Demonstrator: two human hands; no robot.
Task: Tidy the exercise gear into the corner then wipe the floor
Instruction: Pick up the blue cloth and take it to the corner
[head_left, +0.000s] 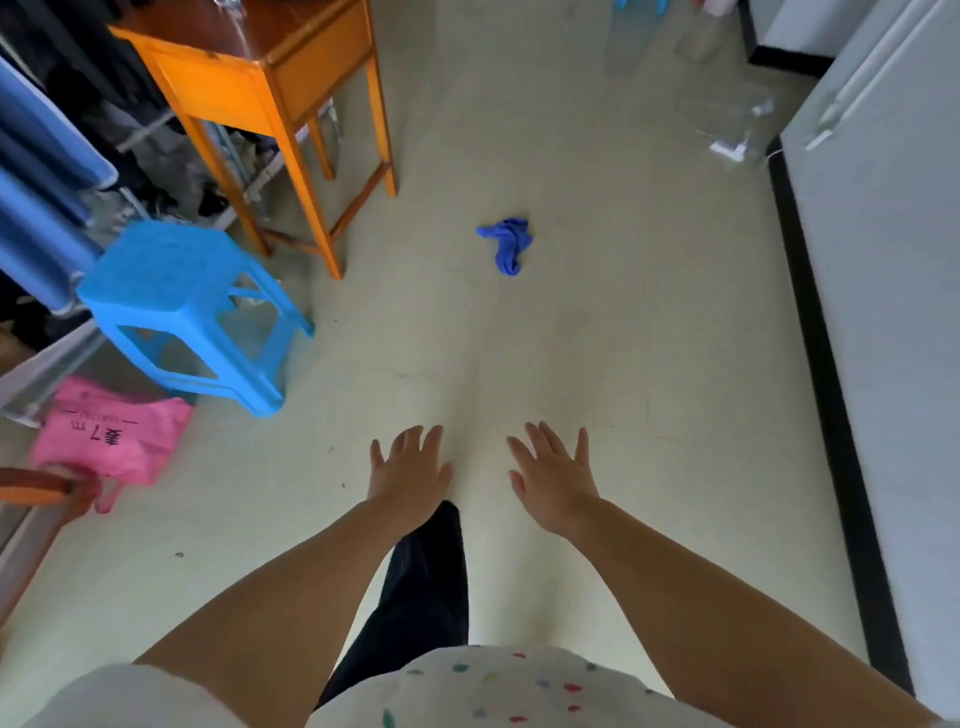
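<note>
A crumpled blue cloth (508, 244) lies on the pale floor (597, 338) ahead of me, well beyond both hands. My left hand (410, 467) is held out over the floor with fingers spread and nothing in it. My right hand (553, 478) hovers beside it, also flat with fingers apart and empty. Both hands are about an arm's length short of the cloth. No exercise gear is recognisable in this view.
A blue plastic stool (187, 306) stands at the left, with an orange wooden table (270, 78) behind it. A pink bag (109, 436) lies on the floor at the near left. A white wall with black skirting (810, 364) runs along the right. Clear plastic items (727, 119) lie far right.
</note>
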